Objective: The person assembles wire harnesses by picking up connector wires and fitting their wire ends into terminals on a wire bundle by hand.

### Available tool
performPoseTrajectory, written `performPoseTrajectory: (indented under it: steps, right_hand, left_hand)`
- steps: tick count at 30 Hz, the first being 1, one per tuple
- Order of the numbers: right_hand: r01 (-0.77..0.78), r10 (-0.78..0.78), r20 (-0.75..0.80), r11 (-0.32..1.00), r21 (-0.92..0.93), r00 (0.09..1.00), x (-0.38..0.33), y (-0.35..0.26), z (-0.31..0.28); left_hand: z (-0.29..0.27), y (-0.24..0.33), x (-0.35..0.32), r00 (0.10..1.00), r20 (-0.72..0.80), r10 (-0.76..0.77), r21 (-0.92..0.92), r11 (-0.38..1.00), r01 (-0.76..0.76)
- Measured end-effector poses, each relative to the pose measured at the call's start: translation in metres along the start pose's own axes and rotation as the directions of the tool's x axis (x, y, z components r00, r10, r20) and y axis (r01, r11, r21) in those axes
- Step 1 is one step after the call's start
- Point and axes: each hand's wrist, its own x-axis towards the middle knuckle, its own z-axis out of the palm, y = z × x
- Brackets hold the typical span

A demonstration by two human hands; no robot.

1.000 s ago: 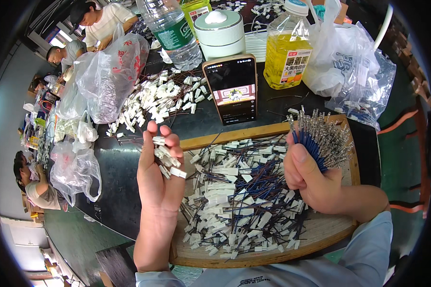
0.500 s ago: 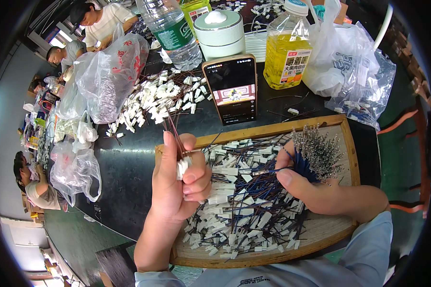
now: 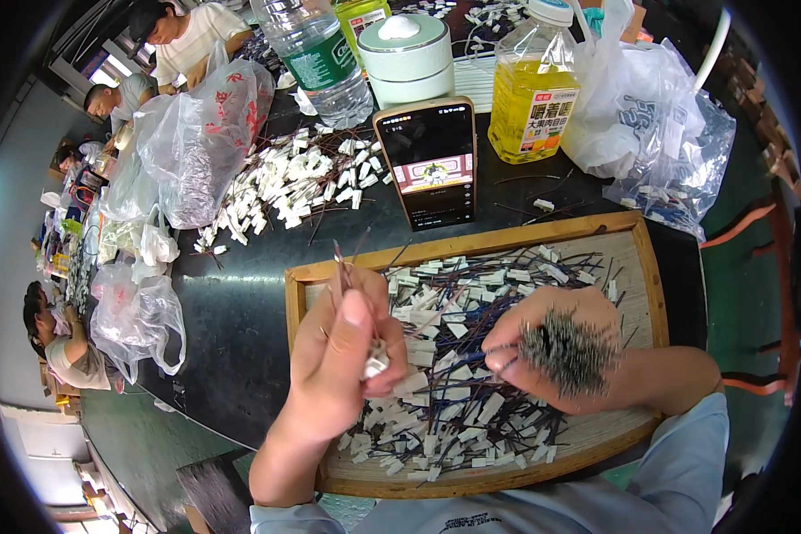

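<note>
While the fingers of the left hand (image 3: 340,356) are curled inward with the thumb laid along the top, they clamp a small group of white connectors (image 3: 376,360); thin wires (image 3: 339,265) project from the grip toward the far side. The fingers of the right hand (image 3: 568,301) are likewise closed, gripping a dense wire bundle (image 3: 571,351) whose silvery tips are blurred; a few strands jut out to the left. Whether the right thumb and forefinger meet on a single strand cannot be told. The two hands are apart, both above a shallow tray (image 3: 507,238) with a wooden rim.

Within the tray, a loose connector heap (image 3: 491,409), white housings mixed with dark wires, lies between the hands and spreads toward the near side. Beyond the far rim, a smartphone (image 3: 432,169) with a lit screen stands on the black table (image 3: 227,311). To its left lies a second pile (image 3: 285,187) of white connectors; to its right, one single connector (image 3: 544,205). Farther back stand a clear bottle (image 3: 325,71), a lidded canister (image 3: 409,67) and a bottle of yellow drink (image 3: 527,111). Plastic bags (image 3: 200,142) occupy the left; at far left, a person in a white top (image 3: 205,40) bends forward.
</note>
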Motion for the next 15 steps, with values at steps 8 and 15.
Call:
performPoseTrajectory:
  steps: [8, 15]
  right_hand:
    - [0.21, -0.198, 0.228, 0.977, -0.03, 0.953, -0.001, 0.001, -0.004]
    - [0.194, -0.173, 0.264, 0.979, -0.057, 0.949, 0.001, -0.002, -0.005]
  left_hand:
    - [0.004, 0.003, -0.01, 0.989, 0.135, 0.06, 0.044, 0.997, -0.067]
    - [0.004, -0.001, -0.01, 0.98, 0.191, 0.06, 0.061, 0.995, -0.073]
